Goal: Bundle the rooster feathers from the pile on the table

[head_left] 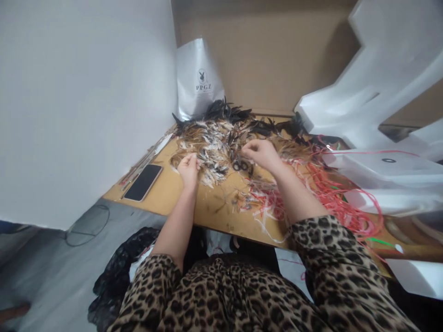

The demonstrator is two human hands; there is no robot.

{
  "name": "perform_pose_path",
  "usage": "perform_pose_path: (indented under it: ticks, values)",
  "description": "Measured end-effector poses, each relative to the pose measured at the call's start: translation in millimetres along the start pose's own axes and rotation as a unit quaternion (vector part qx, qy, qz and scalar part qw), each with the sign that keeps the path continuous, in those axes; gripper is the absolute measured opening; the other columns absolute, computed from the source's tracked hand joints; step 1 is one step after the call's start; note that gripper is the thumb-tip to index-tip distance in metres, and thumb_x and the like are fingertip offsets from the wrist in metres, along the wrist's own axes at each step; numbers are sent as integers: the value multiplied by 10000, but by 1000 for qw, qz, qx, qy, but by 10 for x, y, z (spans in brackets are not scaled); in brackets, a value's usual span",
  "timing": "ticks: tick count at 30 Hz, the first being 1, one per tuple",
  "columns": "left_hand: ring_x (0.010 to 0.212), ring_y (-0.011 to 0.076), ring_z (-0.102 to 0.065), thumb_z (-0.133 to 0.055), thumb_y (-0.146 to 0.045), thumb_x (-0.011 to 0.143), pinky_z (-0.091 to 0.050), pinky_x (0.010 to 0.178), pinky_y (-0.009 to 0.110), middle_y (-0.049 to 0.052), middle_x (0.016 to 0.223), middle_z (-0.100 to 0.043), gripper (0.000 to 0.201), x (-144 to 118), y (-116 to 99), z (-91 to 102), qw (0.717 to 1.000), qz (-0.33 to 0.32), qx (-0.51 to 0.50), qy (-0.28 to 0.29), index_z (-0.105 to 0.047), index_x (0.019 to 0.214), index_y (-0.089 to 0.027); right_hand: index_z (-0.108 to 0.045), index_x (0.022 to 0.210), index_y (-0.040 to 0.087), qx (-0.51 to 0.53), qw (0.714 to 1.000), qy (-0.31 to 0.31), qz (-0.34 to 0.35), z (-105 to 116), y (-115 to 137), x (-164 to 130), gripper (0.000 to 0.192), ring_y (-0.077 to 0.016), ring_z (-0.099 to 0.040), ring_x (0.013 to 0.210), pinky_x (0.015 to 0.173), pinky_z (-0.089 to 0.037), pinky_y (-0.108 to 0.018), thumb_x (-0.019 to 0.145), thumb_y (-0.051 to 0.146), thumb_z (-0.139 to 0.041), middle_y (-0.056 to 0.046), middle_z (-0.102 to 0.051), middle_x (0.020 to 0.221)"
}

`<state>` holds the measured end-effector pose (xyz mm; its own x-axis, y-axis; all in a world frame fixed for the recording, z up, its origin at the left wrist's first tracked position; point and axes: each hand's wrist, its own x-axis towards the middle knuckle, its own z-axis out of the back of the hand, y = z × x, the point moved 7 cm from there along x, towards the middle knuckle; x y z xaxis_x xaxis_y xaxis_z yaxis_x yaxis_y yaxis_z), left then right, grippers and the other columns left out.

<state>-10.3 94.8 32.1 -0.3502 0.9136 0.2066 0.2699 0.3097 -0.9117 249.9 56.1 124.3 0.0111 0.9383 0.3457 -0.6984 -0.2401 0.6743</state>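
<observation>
A broad heap of brown, white and black feathers point(211, 133) covers the middle of the table. At its left edge is my left hand point(189, 167), fingers closed in a pinch; whatever is between them is too small to make out. My right hand point(261, 154) hovers over the right part of the heap, thumb and fingertips pressed together, also on something I cannot make out. Dark-handled scissors point(239, 165) lie between the hands, just left of and below the right fingertips. Beneath my right forearm are tangled red and white ribbons point(268, 198).
A phone point(143, 182) lies on the table point(166, 193) at the left, beside a white partition point(104, 92). Behind the feathers stands a white bag point(199, 87). More red strands point(346, 207) and white foam-like pieces point(377, 166) crowd the right side. A black plastic bag point(121, 272) sits below.
</observation>
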Motion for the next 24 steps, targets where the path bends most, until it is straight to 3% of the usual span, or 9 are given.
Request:
perform_pose_path:
  ticks: [3, 8, 14, 19, 22, 24]
  values:
    - [368, 25, -376, -633, -364, 694, -275, 380, 166, -21, 548, -550, 263, 56, -22, 130, 999, -24, 8, -28, -621, 794, -120, -677, 701, 156, -23, 993, 106, 38, -549, 191, -138, 152, -118, -558, 648, 632, -381, -207, 698, 238, -549, -13, -669, 696]
    - [369, 29, -370, -619, -376, 709, -277, 386, 170, -21, 541, -544, 277, 76, 27, 258, 998, -48, 23, -34, -623, 806, -116, -651, 671, 166, -106, 981, 152, 55, -1071, 347, -270, 158, -118, -554, 649, 591, -342, -205, 714, 210, -506, -21, -672, 726]
    - [379, 32, -378, -623, -381, 705, -286, 392, 164, -21, 540, -552, 286, 64, 90, 246, 998, -35, 37, -27, -624, 828, -123, -669, 806, 175, -213, 957, 171, 93, -1400, 619, -415, 250, -174, -596, 751, 654, -385, -241, 790, 311, -460, -86, -682, 853]
    - [397, 46, -402, -652, -340, 683, -317, 418, 177, -18, 513, -544, 237, 26, 95, 179, 998, -20, 57, -5, -635, 783, -126, -675, 897, 141, -273, 946, 167, 51, -1600, 454, -425, 288, -238, -621, 833, 705, -419, -295, 791, 303, -462, -174, -672, 924]
    - [420, 49, -425, -660, -342, 679, -331, 437, 176, -14, 531, -556, 240, 4, 109, 157, 998, -19, 55, 7, -637, 782, -126, -681, 754, 153, -215, 963, 159, -13, -1578, 218, -338, 206, -211, -620, 769, 667, -415, -275, 743, 250, -499, -132, -686, 809]
    - [423, 46, -430, -660, -354, 680, -329, 437, 171, -12, 542, -564, 257, -7, 122, 144, 998, -20, 53, 15, -635, 791, -124, -659, 676, 160, -99, 984, 142, -47, -1524, 86, -271, 140, -162, -594, 670, 602, -401, -239, 690, 237, -543, -65, -668, 700]
